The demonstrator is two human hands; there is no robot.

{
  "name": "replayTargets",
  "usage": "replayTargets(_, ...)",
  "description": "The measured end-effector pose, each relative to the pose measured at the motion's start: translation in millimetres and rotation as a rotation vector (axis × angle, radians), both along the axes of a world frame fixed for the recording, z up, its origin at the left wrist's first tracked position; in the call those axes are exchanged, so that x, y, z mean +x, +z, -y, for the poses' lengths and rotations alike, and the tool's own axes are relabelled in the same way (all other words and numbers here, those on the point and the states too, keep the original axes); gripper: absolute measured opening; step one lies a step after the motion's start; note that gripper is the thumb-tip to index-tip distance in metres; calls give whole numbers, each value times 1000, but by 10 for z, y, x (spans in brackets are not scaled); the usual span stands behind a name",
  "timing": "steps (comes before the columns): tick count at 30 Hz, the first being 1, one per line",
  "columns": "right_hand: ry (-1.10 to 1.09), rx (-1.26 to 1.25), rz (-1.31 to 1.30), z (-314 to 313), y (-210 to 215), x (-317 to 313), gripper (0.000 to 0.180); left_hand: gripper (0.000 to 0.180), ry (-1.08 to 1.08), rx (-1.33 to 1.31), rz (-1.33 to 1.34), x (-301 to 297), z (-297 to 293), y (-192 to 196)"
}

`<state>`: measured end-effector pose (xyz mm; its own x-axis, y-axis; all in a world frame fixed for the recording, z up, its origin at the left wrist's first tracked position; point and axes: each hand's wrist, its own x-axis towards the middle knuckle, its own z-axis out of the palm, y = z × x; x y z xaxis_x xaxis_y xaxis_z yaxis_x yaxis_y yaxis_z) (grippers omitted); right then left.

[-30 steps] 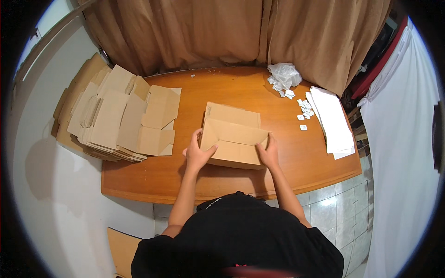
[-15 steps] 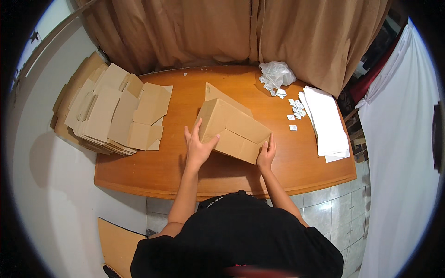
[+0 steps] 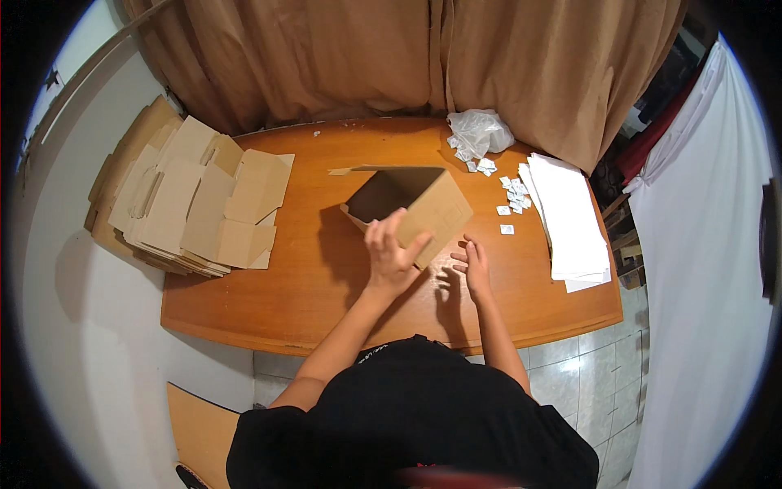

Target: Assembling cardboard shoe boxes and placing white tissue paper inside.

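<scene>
A brown cardboard box (image 3: 440, 213) is tilted over the middle of the table, its dark open inside showing toward the left and a lid flap standing along its far edge. My left hand (image 3: 393, 257) grips the box at its near side, with the fingers over the near rim and the thumb against the outer wall. To the right of the box, my right hand (image 3: 476, 269) hangs above the table with its fingers apart, holding nothing and not touching the box.
Flattened cardboard boxes (image 3: 175, 204) lie stacked on the left of the wooden table (image 3: 236, 306). Small white packets (image 3: 515, 194) are scattered at the right, near a clear plastic bag (image 3: 481, 130) of more packets. A stack of white paper (image 3: 568, 220) lies by the right edge.
The box has been turned so its open side now shows. My left hand has shifted right along with it, and my right hand has let go of the box.
</scene>
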<state>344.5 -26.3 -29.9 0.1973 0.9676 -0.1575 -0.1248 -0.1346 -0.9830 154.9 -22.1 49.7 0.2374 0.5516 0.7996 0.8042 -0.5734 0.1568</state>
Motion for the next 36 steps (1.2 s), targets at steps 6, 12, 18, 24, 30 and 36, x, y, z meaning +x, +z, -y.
replayTargets(6, -18, -116, -76, -56, 100, -28, 61, 49, -411, -292, -77, 307, 82, -301)
replayTargets(12, -14, -226, -151, -166, -236, 186, 65, 38, -504, -520, 24, 157, 68, -425)
replayTargets(18, 138, -190, -237, -214, -283, 347, 57, 43, -347, -430, 37, -99, -233, -292)
replayTargets(24, 170, -267, -127, -203, -33, 508, 42, 57, -187, -519, -92, -223, -741, -60)
replayTargets(30, 61, -180, -75, -172, -355, 782, 33, 70, -74, -906, -243, -205, -944, -563)
replayTargets(36, -182, -206, 82, -112, -402, 942, 33, 71, -1, -905, -265, 126, -795, -615)
